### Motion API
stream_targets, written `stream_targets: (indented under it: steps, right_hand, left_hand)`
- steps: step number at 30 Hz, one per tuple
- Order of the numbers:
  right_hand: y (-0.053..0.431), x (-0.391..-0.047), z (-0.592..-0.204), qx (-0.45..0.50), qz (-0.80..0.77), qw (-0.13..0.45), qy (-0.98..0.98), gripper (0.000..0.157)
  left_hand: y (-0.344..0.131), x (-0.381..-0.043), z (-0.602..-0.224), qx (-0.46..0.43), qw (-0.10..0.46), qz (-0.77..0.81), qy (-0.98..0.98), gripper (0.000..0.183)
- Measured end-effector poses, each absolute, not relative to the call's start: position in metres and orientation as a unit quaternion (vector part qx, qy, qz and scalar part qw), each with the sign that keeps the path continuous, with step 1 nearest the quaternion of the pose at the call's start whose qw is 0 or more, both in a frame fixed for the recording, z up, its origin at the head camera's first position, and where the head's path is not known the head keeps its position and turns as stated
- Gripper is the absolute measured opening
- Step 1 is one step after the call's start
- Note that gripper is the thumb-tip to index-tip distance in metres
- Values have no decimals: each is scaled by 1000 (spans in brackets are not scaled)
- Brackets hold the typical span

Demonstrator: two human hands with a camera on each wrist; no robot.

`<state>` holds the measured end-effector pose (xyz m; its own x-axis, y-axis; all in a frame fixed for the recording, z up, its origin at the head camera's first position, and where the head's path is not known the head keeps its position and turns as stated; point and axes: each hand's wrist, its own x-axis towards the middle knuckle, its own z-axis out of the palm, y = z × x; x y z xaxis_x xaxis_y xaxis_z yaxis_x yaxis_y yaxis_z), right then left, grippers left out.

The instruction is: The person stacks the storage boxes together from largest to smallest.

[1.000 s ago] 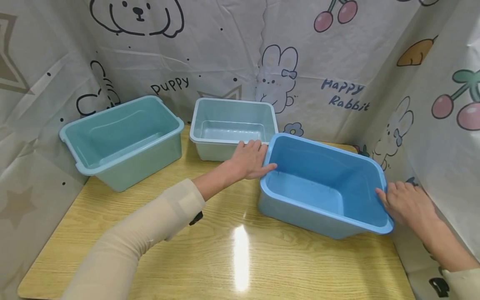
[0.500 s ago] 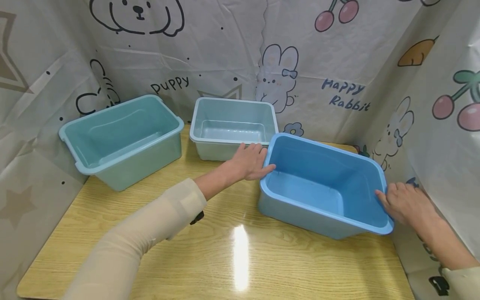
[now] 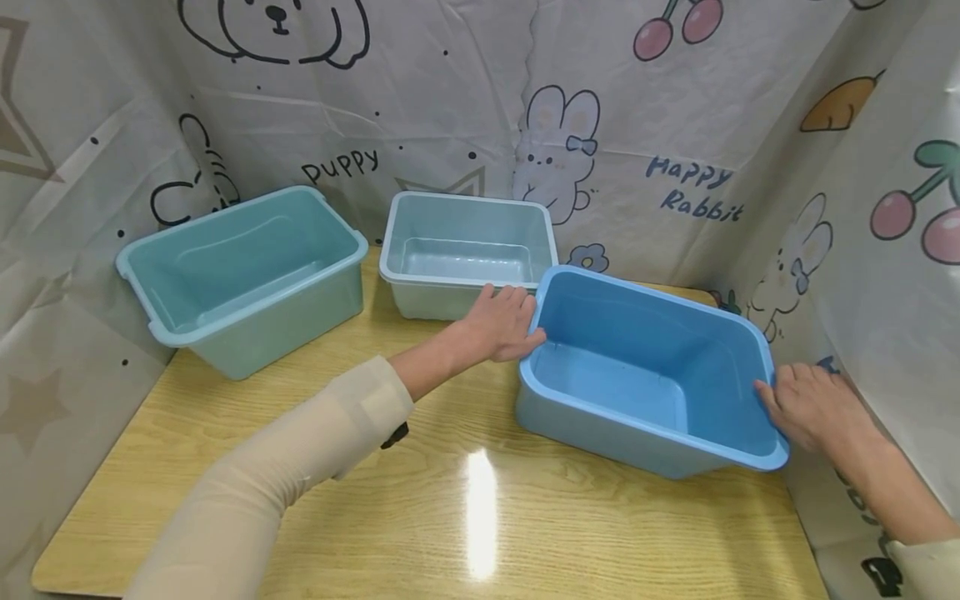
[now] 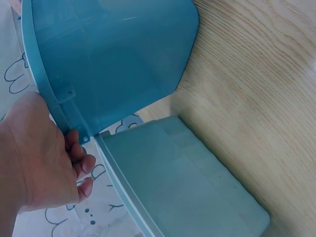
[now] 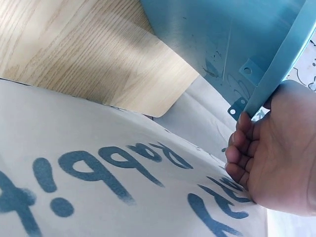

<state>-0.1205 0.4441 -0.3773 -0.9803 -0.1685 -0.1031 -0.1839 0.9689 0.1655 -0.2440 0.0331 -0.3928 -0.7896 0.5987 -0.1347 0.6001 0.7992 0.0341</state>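
Note:
A deep blue plastic bin point(image 3: 630, 375) stands on the right side of the wooden table, its open top facing up. At its left end, my left hand point(image 3: 501, 325) grips the rim, thumb over the inner side; the left wrist view shows that hand's fingers point(image 4: 79, 158) curled beneath the rim's outer edge. My right hand point(image 3: 817, 408) holds the opposite end the same way, and its curled fingertips point(image 5: 239, 148) show under the rim in the right wrist view. Close behind my left hand sits a smaller pale green bin point(image 3: 427, 300), near the blue bin's left corner.
A larger teal-green bin point(image 3: 292, 333) stands at the table's back left, with nothing seen inside. Printed cloth point(image 3: 450, 100) with cartoon animals hangs behind and along both sides. The wooden table point(image 3: 375, 517) reaches toward me, with a bright reflection on its front part.
The bins stay in place and both hands keep their hold on the blue bin. My left thumb draws back slightly toward the rim, and the head view shifts a little.

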Motion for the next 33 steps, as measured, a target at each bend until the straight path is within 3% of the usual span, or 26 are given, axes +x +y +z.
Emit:
stream_targets:
  steps: [21,33]
  right_hand:
    - [438,-114,-372,-107,122,-23,986,35]
    - [436,-115,-362,-107,121,-21,987,33]
  left_hand:
    - [27,-239,-382,315,52,-11,947,43]
    - [22,-232,-371,316,45,-22,948,44]
